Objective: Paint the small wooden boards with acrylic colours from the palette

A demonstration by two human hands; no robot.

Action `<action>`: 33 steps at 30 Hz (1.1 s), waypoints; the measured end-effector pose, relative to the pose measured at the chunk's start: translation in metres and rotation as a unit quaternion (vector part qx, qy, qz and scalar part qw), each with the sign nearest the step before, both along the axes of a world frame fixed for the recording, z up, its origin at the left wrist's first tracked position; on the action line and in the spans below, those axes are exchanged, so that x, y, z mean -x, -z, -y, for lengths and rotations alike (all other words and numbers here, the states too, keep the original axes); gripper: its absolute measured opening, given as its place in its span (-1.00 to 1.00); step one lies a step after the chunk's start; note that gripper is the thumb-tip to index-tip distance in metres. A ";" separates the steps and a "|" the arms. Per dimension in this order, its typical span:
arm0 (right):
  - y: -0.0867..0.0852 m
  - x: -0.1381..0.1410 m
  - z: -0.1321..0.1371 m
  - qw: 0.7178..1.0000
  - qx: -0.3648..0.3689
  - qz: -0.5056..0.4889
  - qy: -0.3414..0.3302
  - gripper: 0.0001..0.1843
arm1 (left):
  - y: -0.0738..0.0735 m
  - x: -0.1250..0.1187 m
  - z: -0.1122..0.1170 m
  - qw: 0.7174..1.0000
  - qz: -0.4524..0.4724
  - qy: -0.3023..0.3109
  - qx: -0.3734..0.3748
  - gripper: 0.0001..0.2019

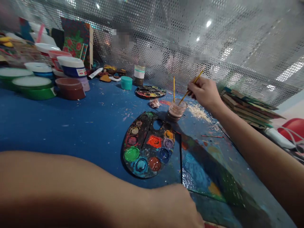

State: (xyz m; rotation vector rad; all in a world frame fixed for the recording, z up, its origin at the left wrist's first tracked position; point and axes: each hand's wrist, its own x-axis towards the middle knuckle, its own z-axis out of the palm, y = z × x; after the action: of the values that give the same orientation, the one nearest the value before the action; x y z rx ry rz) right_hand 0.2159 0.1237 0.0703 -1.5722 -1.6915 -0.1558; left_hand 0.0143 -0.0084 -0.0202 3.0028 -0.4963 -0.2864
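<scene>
- Left hand (175, 204), on the near side of the palette: fingers hidden, grip cannot be told; its forearm blocks the near tabletop.
- Painted panel (196, 169), right of the palette: flat, likely kept within brush reach.
- Kidney-shaped palette (143, 126): flat, paint wells upward, presumably for easy dipping.
- Clear jar (177, 111) of cloudy liquid, just beyond the palette: upright.
- Right hand (206, 93), beyond and right of the palette: fingers pinched narrowly on a yellow paintbrush (198, 76) — slanted, lower end in the jar, probably to wet the bristles.
- Second brush (174, 90), beyond the palette: stands in that jar — a possible obstruction.
- Pale shavings (199, 112), beyond and right of the palette.
- Smaller palette (150, 94), directly beyond the palette.
- Perforated metal screen (161, 60), farthest beyond the palette: bars the far side.
</scene>
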 end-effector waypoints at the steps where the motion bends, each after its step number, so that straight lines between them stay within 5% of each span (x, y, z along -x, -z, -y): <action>1: -0.003 0.000 0.004 1.000 -0.025 0.011 0.004 -0.81 | -0.002 0.000 0.000 1.000 -0.007 0.004 0.000 -0.91; 13: -0.003 0.009 0.035 0.944 -0.211 0.239 -0.087 -0.80 | -0.009 0.002 0.000 0.999 -0.018 0.005 -0.028 -0.84; 24: 0.017 0.017 0.042 0.912 -0.198 0.332 -0.136 -0.82 | -0.007 0.002 0.003 1.000 0.002 -0.004 -0.018 -0.85; 33: 0.003 0.006 0.040 0.919 -0.218 0.313 -0.095 -0.80 | -0.008 0.001 0.002 1.000 0.003 0.002 -0.015 -0.85</action>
State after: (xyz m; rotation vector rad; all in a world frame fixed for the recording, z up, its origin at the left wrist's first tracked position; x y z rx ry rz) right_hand 0.2101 0.0836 0.0675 -1.0635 -2.0874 -0.9535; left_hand 0.0129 -0.0109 -0.0124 3.0323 -0.5043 -0.2875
